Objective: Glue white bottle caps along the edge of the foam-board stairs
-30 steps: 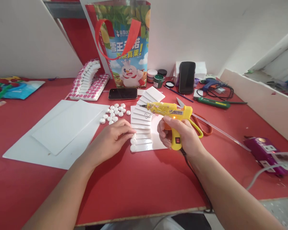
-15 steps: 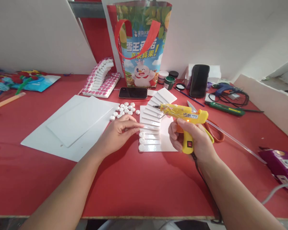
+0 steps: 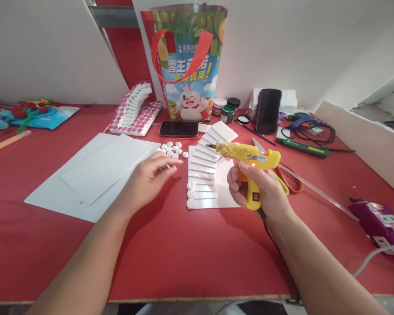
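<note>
My right hand (image 3: 258, 186) is wrapped round the grip of a yellow hot glue gun (image 3: 249, 153). A small orange light glows on the gun, and its nozzle points left over a fan of white steps (image 3: 202, 170). Those steps climb away from me on a white base board (image 3: 225, 183). Three round white pieces (image 3: 191, 204) sit at the left ends of the nearest steps. Left of them, my left hand (image 3: 147, 181) hovers with thumb and fingers apart, close to a cluster of loose round white pieces (image 3: 174, 149), partly covering it.
White boards (image 3: 95, 170) lie at left. Behind stand a pink-and-white stair model (image 3: 134, 109), a phone (image 3: 179, 128), a carrier bag (image 3: 190, 65) and paint jars (image 3: 228, 113). At right are a green-handled tool (image 3: 304, 148), another phone (image 3: 268, 110) and a purple power socket (image 3: 381, 225).
My left hand has drawn back leftward from the steps' left edge toward the loose pieces, its fingers spreading. My right hand keeps the glue gun nearly in place. The view has shifted slightly.
</note>
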### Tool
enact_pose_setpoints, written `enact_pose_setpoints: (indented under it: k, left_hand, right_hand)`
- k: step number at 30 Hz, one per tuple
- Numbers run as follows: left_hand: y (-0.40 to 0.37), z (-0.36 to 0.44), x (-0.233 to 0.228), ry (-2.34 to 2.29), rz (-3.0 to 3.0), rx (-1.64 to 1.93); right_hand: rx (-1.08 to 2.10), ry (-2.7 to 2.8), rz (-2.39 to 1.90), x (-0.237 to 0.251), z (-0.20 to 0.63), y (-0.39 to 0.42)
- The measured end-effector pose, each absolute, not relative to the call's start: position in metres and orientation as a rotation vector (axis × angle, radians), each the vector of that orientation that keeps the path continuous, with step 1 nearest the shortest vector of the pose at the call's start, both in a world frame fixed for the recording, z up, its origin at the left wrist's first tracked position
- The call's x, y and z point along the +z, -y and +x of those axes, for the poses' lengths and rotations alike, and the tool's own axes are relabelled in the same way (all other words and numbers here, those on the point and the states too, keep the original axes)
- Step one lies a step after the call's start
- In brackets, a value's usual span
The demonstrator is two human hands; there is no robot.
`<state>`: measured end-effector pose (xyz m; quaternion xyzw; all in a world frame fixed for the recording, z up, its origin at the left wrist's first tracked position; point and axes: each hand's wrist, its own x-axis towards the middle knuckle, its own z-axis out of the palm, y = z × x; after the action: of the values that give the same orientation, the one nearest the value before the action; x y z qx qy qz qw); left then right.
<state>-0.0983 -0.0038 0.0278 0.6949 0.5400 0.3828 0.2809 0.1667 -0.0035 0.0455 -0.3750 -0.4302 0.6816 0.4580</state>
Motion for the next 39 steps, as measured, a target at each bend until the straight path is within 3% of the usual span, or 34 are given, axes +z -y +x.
enact_pose_setpoints:
  k: [3,6,14,23,33,39]
  left_hand:
    - [0.0,-0.122,0.046,-1.867,1.747,1.211]
    - [-0.009,-0.14,0.063,-2.033,1.793,1.15]
    - [-0.046,-0.124,0.053,-1.968,1.914,0.752]
    - [-0.067,-0.104,0.03,-1.858,2.107,0.665]
    - [-0.061,-0.093,0.02,-1.701,1.852,0.829]
    - [-0.057,-0.088,0.027,-1.759,1.937,0.63]
  right_hand:
    - [1.678,1.052,-0.924,0.045,0.166,0.003]
    - [1.679,1.051,-0.928,0.046,0.166,0.004]
    - [1.664,1.042,-0.89,0.047,0.167,0.003]
    - [1.673,1.064,-0.858,0.048,0.169,0.004]
    - [1.664,1.034,-0.881,0.048,0.167,0.004]
    - [1.669,1.014,-0.885,0.047,0.168,0.004]
